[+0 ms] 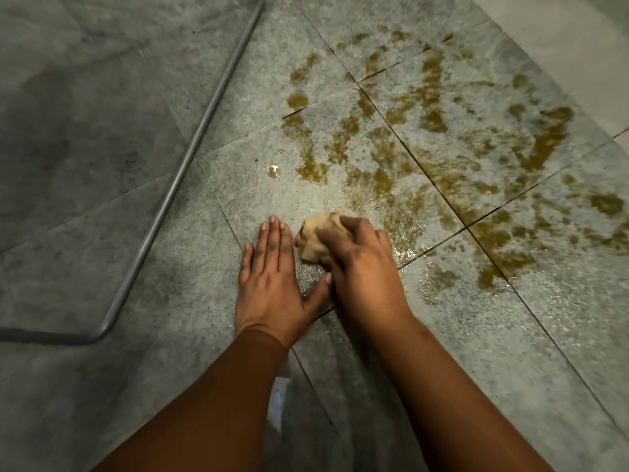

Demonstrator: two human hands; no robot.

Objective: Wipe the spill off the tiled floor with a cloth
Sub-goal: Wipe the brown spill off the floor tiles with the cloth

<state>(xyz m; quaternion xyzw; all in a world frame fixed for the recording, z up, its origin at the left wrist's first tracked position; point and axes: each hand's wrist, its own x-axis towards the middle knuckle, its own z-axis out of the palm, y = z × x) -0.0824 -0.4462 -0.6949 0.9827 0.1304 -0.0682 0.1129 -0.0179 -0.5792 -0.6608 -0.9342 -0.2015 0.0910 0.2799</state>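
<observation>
Head view: the right hand (360, 264) grips a bunched tan cloth (315, 238), fingers curled over it, pressing it to the tiled floor (510, 335) at the near edge of the spill (425, 137). The left hand (270, 277) lies flat, fingers straight, just beside the cloth, holding nothing. The brown spill spreads in streaks across several tiles beyond. Risk: a small, already stained wad may smear liquid further and push it into the grout lines (439, 185). The wet film near the left hand could cause a slip. A metal rod (190, 148) lies well apart at left.
</observation>
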